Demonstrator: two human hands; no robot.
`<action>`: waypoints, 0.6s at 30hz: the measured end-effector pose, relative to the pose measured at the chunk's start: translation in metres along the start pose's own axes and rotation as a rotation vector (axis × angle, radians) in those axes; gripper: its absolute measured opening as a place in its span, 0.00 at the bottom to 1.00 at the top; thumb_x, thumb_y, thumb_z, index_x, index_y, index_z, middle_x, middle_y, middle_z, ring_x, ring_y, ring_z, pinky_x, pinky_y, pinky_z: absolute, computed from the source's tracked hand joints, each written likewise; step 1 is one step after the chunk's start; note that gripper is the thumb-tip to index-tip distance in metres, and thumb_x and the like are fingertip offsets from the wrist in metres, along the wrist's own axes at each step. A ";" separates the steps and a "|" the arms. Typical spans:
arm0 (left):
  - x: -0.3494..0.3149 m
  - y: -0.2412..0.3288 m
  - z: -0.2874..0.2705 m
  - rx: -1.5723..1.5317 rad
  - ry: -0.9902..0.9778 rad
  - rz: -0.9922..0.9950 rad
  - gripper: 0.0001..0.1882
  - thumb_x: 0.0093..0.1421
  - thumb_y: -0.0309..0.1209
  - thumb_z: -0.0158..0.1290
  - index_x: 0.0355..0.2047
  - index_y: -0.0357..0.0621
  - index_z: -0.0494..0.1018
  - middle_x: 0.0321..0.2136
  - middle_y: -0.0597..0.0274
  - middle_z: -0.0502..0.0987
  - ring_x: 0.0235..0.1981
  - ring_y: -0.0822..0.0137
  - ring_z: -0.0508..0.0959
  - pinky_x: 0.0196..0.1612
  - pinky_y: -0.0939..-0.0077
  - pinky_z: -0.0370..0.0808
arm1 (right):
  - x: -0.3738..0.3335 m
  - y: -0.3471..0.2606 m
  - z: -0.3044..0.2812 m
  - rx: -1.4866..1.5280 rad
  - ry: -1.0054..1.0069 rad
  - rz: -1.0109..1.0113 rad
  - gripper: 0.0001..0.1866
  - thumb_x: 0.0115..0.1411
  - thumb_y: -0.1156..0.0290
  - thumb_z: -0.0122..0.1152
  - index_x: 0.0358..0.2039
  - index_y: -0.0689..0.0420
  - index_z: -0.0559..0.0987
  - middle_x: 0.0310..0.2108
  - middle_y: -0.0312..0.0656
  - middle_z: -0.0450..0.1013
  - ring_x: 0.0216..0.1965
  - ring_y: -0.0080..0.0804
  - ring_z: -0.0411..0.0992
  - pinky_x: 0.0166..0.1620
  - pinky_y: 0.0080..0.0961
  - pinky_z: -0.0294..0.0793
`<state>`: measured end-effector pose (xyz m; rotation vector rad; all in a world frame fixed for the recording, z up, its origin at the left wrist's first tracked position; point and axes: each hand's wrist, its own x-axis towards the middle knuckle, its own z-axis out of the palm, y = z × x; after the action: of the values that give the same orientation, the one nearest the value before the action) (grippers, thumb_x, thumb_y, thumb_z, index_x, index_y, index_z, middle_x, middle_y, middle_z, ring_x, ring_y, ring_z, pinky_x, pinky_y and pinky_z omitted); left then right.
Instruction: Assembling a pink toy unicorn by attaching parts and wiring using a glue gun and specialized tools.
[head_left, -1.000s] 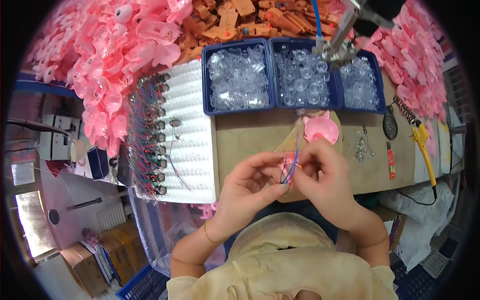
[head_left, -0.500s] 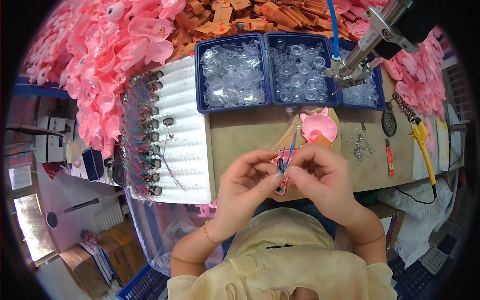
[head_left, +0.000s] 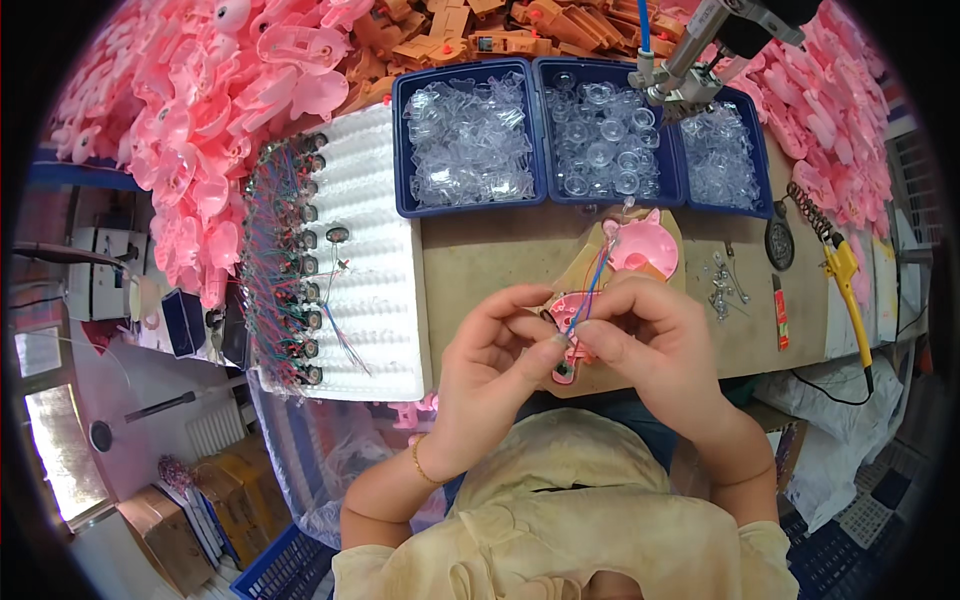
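Note:
Close together over the front of the bench, both my hands work at thin blue and red wires point(head_left: 597, 272). My left hand point(head_left: 505, 350) is closed, thumb and fingertips pinching the wires low down. My right hand point(head_left: 655, 345) pinches the same wires from the other side. Beneath the fingertips lies a small pink plastic shell point(head_left: 566, 374) with a dark part in its end; the hands partly hide it. Just beyond my right hand rests a pink shell with pointed ears point(head_left: 645, 243), an orange piece at its near edge.
Blue bins point(head_left: 541, 130) of clear plastic parts line the back. A white foam tray point(head_left: 375, 300) at left holds wired round parts. Pink shells point(head_left: 200, 130) pile up behind. A metal screwdriver head point(head_left: 690, 75) hangs overhead. Screws point(head_left: 722, 288) and a yellow-handled tool point(head_left: 842, 275) lie right.
The wires now stretch up and away beyond my fingers, where they were bunched between them. More of the small pink shell shows. The overhead tool appears higher and further left.

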<state>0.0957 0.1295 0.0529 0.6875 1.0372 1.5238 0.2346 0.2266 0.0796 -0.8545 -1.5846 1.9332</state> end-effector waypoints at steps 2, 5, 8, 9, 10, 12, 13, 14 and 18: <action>-0.001 -0.004 0.002 -0.009 0.111 0.059 0.20 0.59 0.22 0.51 0.51 0.35 0.63 0.34 0.61 0.73 0.35 0.77 0.73 0.38 0.84 0.73 | -0.003 0.000 0.001 -0.139 -0.003 -0.067 0.04 0.54 0.77 0.59 0.30 0.62 0.75 0.28 0.37 0.69 0.27 0.18 0.68 0.28 0.17 0.65; -0.001 0.000 0.009 -0.021 0.220 0.031 0.15 0.58 0.22 0.52 0.45 0.34 0.68 0.33 0.62 0.73 0.34 0.76 0.73 0.36 0.83 0.71 | -0.004 0.010 0.003 -0.583 -0.005 -0.525 0.03 0.54 0.79 0.58 0.30 0.60 0.74 0.29 0.37 0.69 0.29 0.19 0.68 0.31 0.20 0.67; 0.000 -0.003 0.001 0.282 0.229 0.163 0.09 0.57 0.22 0.53 0.38 0.34 0.71 0.31 0.61 0.73 0.31 0.73 0.72 0.34 0.82 0.70 | 0.000 0.009 0.007 -0.799 -0.008 -0.839 0.03 0.54 0.80 0.57 0.31 0.61 0.73 0.30 0.37 0.70 0.29 0.20 0.69 0.31 0.21 0.69; -0.001 0.000 0.000 0.284 0.226 0.163 0.09 0.57 0.22 0.53 0.38 0.34 0.71 0.31 0.61 0.73 0.31 0.73 0.72 0.34 0.82 0.70 | 0.003 0.006 0.008 -0.717 -0.012 -0.760 0.04 0.54 0.81 0.57 0.31 0.61 0.74 0.30 0.37 0.71 0.30 0.20 0.70 0.31 0.21 0.69; 0.001 0.005 -0.003 0.435 0.242 0.220 0.07 0.56 0.22 0.54 0.36 0.35 0.72 0.29 0.60 0.73 0.29 0.72 0.72 0.33 0.81 0.70 | 0.007 0.001 0.009 -0.716 -0.009 -0.764 0.04 0.54 0.81 0.57 0.31 0.61 0.74 0.30 0.37 0.71 0.30 0.20 0.70 0.31 0.21 0.69; 0.004 0.021 -0.004 0.709 0.276 0.338 0.05 0.54 0.22 0.55 0.32 0.37 0.74 0.26 0.58 0.73 0.26 0.69 0.72 0.30 0.78 0.70 | 0.015 -0.010 0.010 -0.081 -0.021 -0.154 0.05 0.55 0.81 0.56 0.33 0.62 0.74 0.31 0.37 0.71 0.31 0.20 0.70 0.32 0.20 0.70; 0.008 0.032 -0.004 0.925 0.276 0.486 0.07 0.51 0.20 0.57 0.32 0.38 0.74 0.25 0.58 0.73 0.24 0.66 0.72 0.28 0.75 0.69 | 0.018 -0.014 0.011 -0.080 -0.016 -0.161 0.05 0.55 0.81 0.56 0.33 0.62 0.74 0.31 0.37 0.71 0.31 0.20 0.70 0.32 0.20 0.70; 0.010 0.037 -0.007 1.048 0.271 0.589 0.08 0.50 0.20 0.57 0.32 0.38 0.74 0.25 0.58 0.72 0.24 0.65 0.72 0.28 0.75 0.69 | 0.020 -0.017 0.011 -0.140 -0.045 -0.207 0.05 0.55 0.80 0.56 0.34 0.62 0.74 0.31 0.37 0.72 0.30 0.20 0.70 0.32 0.19 0.70; 0.026 0.038 -0.011 1.288 0.138 0.753 0.08 0.50 0.21 0.57 0.32 0.40 0.73 0.28 0.57 0.72 0.26 0.62 0.71 0.28 0.74 0.68 | 0.026 -0.016 0.008 -0.388 -0.033 -0.403 0.04 0.55 0.79 0.58 0.32 0.63 0.75 0.28 0.37 0.72 0.28 0.20 0.70 0.33 0.18 0.70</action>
<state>0.0631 0.1520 0.0790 2.0496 2.0086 1.3411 0.2111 0.2433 0.0922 -0.5852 -2.0102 1.3900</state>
